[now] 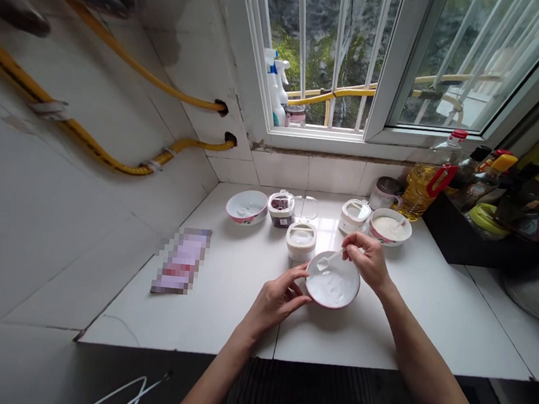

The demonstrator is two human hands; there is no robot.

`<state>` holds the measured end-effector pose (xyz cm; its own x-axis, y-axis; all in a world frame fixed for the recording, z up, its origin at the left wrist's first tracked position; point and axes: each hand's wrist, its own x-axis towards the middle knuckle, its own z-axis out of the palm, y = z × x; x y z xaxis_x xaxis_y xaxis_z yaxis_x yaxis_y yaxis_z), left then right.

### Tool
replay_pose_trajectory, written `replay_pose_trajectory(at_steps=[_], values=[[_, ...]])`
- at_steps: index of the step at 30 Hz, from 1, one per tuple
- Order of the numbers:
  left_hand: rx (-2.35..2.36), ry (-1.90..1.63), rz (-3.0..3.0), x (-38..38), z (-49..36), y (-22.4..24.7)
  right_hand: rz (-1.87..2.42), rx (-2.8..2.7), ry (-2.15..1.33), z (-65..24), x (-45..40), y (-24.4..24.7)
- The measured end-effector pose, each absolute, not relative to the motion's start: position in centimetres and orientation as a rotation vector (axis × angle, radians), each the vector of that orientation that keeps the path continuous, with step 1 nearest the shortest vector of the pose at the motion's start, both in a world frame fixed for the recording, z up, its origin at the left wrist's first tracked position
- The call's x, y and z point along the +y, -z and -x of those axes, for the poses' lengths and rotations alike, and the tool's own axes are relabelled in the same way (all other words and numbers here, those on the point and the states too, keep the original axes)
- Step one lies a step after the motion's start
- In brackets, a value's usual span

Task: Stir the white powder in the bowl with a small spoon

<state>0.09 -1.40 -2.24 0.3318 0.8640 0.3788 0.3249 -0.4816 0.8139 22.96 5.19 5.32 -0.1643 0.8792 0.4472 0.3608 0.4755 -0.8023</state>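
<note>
My left hand grips the left rim of a small white bowl, tilting it a little over the counter. White stuff lies in the bowl; whether it is powder or paste I cannot tell. Between the fingers of my right hand is the handle of a small white spoon, its head over the far side of the bowl. Just behind the bowl stands a white-lidded jar. Farther back are a jar with dark contents, its clear lid raised, and another white jar.
A flower-patterned bowl stands back left, and a bowl of pale powder back right. A blurred purple packet lies at left. Beside an oil bottle, a black bin holds several bottles. The counter's front edge is near my forearms.
</note>
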Motion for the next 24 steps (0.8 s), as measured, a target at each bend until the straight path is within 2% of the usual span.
replay_pose_trajectory(at_steps=[7, 16, 24], values=[[1.034, -1.102, -1.959, -1.4, -0.1, 2.3, 1.12, -2.015, -0.578, -22.3, 5.2, -5.0], [1.039, -1.094, -1.943, -1.5, -0.1, 2.1, 1.132, -1.772, -1.038, -22.4, 5.3, -4.9], [1.05, -1.088, -1.943, -1.6, -0.1, 2.0, 1.08, -1.972, -0.942, -21.8, 4.7, -5.2]])
